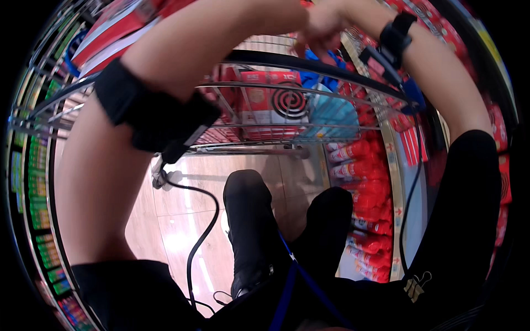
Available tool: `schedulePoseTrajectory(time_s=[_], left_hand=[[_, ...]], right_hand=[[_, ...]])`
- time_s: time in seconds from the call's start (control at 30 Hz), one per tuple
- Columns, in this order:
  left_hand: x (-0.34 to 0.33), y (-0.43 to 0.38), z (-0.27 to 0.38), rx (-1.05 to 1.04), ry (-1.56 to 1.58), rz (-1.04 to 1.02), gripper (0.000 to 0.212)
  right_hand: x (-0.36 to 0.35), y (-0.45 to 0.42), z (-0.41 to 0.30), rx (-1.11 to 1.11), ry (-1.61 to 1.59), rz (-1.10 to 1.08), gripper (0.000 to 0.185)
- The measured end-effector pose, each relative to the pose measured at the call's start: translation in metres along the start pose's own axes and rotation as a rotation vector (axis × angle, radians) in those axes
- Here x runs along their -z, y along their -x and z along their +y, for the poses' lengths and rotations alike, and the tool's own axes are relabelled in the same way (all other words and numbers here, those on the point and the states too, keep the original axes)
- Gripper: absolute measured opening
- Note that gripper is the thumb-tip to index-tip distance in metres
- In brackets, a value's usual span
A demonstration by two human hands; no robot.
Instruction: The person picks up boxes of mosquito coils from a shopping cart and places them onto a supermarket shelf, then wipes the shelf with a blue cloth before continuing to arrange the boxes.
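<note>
Both forearms reach over the black handle (290,62) of a wire shopping cart (215,87). At the top edge my right hand (325,27) is blurred, fingers bent down above the cart; whether it holds anything is unclear. My left forearm ends against it, and the left hand cannot be made out separately. Beyond the handle are a red box with a black spiral print (265,97), a pale-blue package (331,111) and a bright blue thing (316,74), perhaps a bag. Large red-and-white packaging (107,45) is at upper left.
Red-capped bottles (364,198) line a low shelf close on the right, with red packages (499,124) farther right. Shelves of green packages (39,186) run along the left. A cart wheel (157,173) rests on the tiled floor (178,223). Black cables (213,219) hang from both arm straps.
</note>
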State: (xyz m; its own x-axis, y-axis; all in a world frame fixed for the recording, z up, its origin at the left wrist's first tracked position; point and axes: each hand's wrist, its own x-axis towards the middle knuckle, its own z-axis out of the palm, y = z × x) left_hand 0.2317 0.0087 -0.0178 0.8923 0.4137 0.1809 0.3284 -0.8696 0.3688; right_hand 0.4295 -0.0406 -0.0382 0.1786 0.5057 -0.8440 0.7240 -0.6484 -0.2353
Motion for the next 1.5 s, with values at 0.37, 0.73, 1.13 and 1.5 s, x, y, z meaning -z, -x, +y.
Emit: schedulePoseTrajectory(time_s=[0.37, 0.73, 1.13, 1.5], left_hand=[[-0.016, -0.037, -0.038, -0.135, 0.463, 0.169, 0.033], [-0.138, 0.07, 0.136, -0.46, 0.597, 0.331, 0.017], [-0.45, -0.06, 0.36, -0.419, 0.916, -0.061, 0.036], [-0.455, -0.086, 0.403, -0.368, 0.637, -0.075, 0.059]], right_hand=[[-0.109, 0.173, 0.093, 1.184, -0.596, 1.048, 0.032], [-0.306, 0.048, 0.301, 0.404, -1.464, 1.743, 0.024], [-0.324, 0.029, 0.468, -0.356, -1.211, 2.163, 0.047], [-0.331, 0.018, 0.488, -0.297, -1.139, 2.297, 0.041]])
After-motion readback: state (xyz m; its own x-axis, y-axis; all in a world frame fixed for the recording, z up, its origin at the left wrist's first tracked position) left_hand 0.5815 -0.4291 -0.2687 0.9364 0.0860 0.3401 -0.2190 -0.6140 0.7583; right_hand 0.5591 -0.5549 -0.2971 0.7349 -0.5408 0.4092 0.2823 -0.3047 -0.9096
